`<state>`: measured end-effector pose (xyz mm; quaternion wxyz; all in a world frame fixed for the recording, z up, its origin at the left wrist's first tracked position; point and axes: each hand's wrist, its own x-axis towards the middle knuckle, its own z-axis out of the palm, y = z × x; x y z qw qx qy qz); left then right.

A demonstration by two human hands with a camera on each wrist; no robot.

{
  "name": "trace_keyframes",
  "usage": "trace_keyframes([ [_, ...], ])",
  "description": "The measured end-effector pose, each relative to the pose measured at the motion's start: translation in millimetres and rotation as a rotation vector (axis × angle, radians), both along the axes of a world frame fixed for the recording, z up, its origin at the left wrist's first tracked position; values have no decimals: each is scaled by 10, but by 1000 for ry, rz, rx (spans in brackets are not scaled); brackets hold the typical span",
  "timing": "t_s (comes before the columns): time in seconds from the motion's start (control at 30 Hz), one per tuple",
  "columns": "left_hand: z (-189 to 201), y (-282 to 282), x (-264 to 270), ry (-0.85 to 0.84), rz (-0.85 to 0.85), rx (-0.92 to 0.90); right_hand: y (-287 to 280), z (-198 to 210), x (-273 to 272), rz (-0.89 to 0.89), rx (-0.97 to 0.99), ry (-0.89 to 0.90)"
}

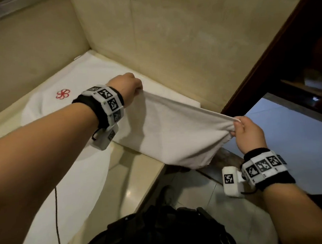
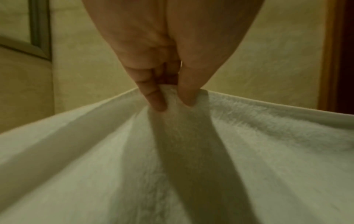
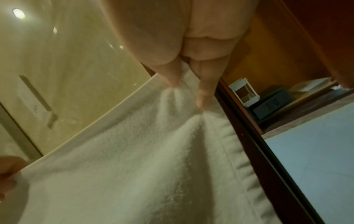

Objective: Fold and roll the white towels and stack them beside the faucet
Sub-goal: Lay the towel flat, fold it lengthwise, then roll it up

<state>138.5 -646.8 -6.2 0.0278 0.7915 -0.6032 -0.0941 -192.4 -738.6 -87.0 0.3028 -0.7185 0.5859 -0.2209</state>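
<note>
A small white towel [image 1: 168, 132] hangs stretched in the air between both hands, above the counter corner. My left hand [image 1: 129, 86] pinches its far upper corner; the left wrist view shows finger and thumb [image 2: 172, 97] nipping the towel's [image 2: 191, 159] hem. My right hand [image 1: 241, 128] pinches the near upper corner, with the thumb and finger [image 3: 187, 84] bunching the terry cloth [image 3: 143, 166]. A larger white towel [image 1: 61, 109] with a red flower emblem [image 1: 62, 94] lies spread on the counter beneath. No faucet is in view.
The beige stone counter [image 1: 140, 170] meets tiled walls [image 1: 170, 36] in a corner behind the towel. A dark wooden door frame [image 1: 266, 62] stands at the right, with pale floor [image 1: 299, 141] beyond it. A thin black cable [image 1: 58, 222] hangs at the lower left.
</note>
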Motion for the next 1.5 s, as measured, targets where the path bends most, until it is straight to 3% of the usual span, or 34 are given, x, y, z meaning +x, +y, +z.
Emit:
trace_keyframes([
  [0.13,-296,-511,161,28,28,116,-243,-89,180,18,-2,233],
  [0.27,-646,-666,339,26,42,230,-228,-131,442,170,34,417],
  [0.37,-772,-512,475,-76,66,227,-322,-9,886,367,73,369],
  [0.47,-775,-297,733,-137,86,282,-431,92,1633,671,47,311],
  [0.67,-702,342,1253,-194,208,311,-165,-2,3117,1102,-46,414],
  [0.9,-498,1208,1748,-96,513,288,-195,-59,3576,1147,-196,584],
  [1.03,-400,1466,1972,-13,687,240,255,78,4092,1375,-346,473],
  [1.17,-174,1469,2140,-11,675,114,764,271,4629,1539,-212,336],
  [1.27,131,1389,2360,-111,638,16,736,425,4834,1467,-193,133],
  [1.37,374,1236,2546,-252,654,-201,224,529,4873,1148,-144,-103],
  [1.43,356,1132,2604,-233,707,-380,-260,505,4847,938,-124,-4],
  [1.5,177,1040,2588,-66,813,-358,-630,392,4812,857,-34,222],
])
